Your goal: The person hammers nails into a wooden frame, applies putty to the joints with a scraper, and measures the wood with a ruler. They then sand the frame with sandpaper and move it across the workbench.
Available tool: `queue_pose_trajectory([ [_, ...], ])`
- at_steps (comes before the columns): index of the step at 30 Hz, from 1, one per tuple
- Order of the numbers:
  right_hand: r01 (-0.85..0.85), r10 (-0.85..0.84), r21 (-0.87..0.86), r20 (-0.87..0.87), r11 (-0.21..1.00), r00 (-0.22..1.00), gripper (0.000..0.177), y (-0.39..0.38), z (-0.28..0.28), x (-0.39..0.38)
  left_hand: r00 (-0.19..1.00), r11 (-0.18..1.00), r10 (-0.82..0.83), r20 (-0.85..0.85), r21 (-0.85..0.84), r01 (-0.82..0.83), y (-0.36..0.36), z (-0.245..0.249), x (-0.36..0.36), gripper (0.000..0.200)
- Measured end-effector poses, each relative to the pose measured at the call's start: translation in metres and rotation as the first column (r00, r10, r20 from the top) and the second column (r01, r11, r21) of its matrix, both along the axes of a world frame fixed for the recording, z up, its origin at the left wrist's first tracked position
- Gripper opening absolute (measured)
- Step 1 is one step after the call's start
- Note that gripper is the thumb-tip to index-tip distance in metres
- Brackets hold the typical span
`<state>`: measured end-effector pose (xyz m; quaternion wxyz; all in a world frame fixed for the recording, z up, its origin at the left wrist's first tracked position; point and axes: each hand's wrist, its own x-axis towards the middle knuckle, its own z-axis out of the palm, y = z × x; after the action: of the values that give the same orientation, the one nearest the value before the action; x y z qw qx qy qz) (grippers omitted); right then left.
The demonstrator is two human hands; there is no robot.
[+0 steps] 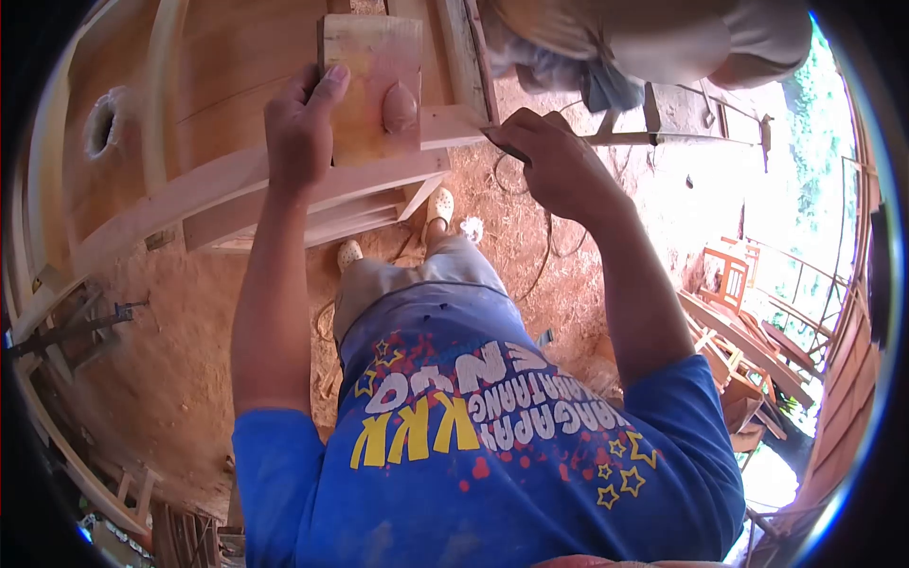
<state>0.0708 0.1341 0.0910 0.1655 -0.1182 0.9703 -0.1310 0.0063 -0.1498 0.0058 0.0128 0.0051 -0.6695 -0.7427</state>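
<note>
My left hand [301,123] grips a flat wooden board [365,57] by its left edge, thumb on top. A smooth pinkish-brown lump of putty-like paste [400,109] sits on the board's right side. To the right of the board, my right hand [568,166] is closed around a thin, dark, flat scraper [507,144], its edge pointing toward the board. Most of the scraper is hidden by my fingers. Behind the board lies a large wooden furniture piece [222,71] with pale frame rails [213,189].
A ragged round hole [102,123] pierces the furniture panel at left. A large tan and grey shape [653,38], partly cut off, fills the upper right. Wooden chairs and loose timber [734,322] are piled at right. Cords [544,256] lie on the dusty ground.
</note>
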Motion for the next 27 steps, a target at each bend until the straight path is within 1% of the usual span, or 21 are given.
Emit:
queue_pose_trajectory([
  [1,0.016,-0.016,0.047,0.018,0.999,1.0,0.044,-0.005,0.001,0.004,1.0,0.999,-0.013,0.007,-0.037,0.013,-0.003,-0.001,0.0,0.031],
  [4,0.004,-0.007,0.087,0.035,0.996,0.999,0.045,-0.006,0.001,0.01,1.0,1.0,-0.019,-0.023,-0.021,0.018,-0.006,-0.012,-0.005,0.03],
  [7,-0.027,0.025,0.068,0.034,0.997,0.999,0.048,-0.001,0.008,0.007,0.999,0.991,-0.029,-0.02,-0.133,0.027,-0.01,-0.007,-0.005,0.031],
  [10,-0.055,0.054,0.035,0.039,0.998,0.998,0.051,0.013,0.006,-0.01,1.0,1.0,-0.009,-0.017,-0.002,0.009,-0.002,-0.002,-0.003,0.031],
  [11,-0.007,0.008,0.021,-0.013,1.0,1.0,0.051,0.016,0.011,-0.014,0.999,1.0,-0.012,-0.033,-0.021,0.011,-0.002,0.0,-0.004,0.031],
  [12,-0.076,0.071,-0.042,-0.116,0.996,0.991,0.046,0.014,0.01,-0.023,0.999,0.999,-0.018,-0.042,-0.044,0.017,-0.004,0.002,-0.003,0.03],
  [14,-0.203,0.2,-0.006,-0.156,0.979,0.967,0.047,0.019,-0.007,-0.037,0.999,0.997,-0.042,-0.033,-0.066,0.04,-0.006,-0.001,-0.001,0.03],
  [17,-0.163,0.163,-0.004,0.047,0.987,0.986,0.048,0.015,-0.005,-0.041,0.999,0.999,-0.044,0.004,-0.03,0.044,-0.008,-0.006,-0.001,0.029],
  [20,-0.274,0.264,0.045,0.163,0.961,0.951,0.048,0.012,0.013,-0.046,0.999,0.999,-0.04,0.018,0.028,0.039,-0.002,0.005,-0.001,0.029],
  [21,-0.334,0.283,0.178,0.262,0.925,0.923,0.048,0.013,0.023,-0.053,0.999,0.999,-0.03,0.017,0.038,0.03,-0.001,0.004,-0.002,0.029],
  [22,-0.323,0.227,0.187,0.404,0.928,0.886,0.049,0.016,0.02,-0.057,1.0,0.999,-0.017,0.022,0.047,0.016,-0.001,0.002,-0.001,0.03],
  [23,-0.379,0.327,0.073,0.372,0.923,0.869,0.05,0.023,0.014,-0.061,1.0,1.0,0.0,0.0,0.02,0.0,-0.001,0.003,-0.001,0.03],
  [24,-0.452,0.438,-0.038,0.332,0.891,0.835,0.05,0.033,0.011,-0.071,0.999,0.999,0.036,-0.022,-0.005,-0.036,-0.002,0.002,-0.002,0.031],
  [25,-0.533,0.554,-0.154,0.167,0.832,0.816,0.051,0.041,0.015,-0.079,0.997,0.997,0.072,-0.026,-0.035,-0.073,-0.003,0.0,0.002,0.032],
  [26,-0.523,0.54,-0.15,0.109,0.839,0.834,0.046,0.039,0.026,-0.087,0.994,0.994,0.104,0.018,0.021,-0.105,0.0,-0.005,0.01,0.033],
  [27,-0.604,0.619,-0.174,0.042,0.778,0.785,0.043,0.04,0.032,-0.096,0.99,0.988,0.13,0.058,0.075,-0.134,0.004,-0.008,0.009,0.034],
])
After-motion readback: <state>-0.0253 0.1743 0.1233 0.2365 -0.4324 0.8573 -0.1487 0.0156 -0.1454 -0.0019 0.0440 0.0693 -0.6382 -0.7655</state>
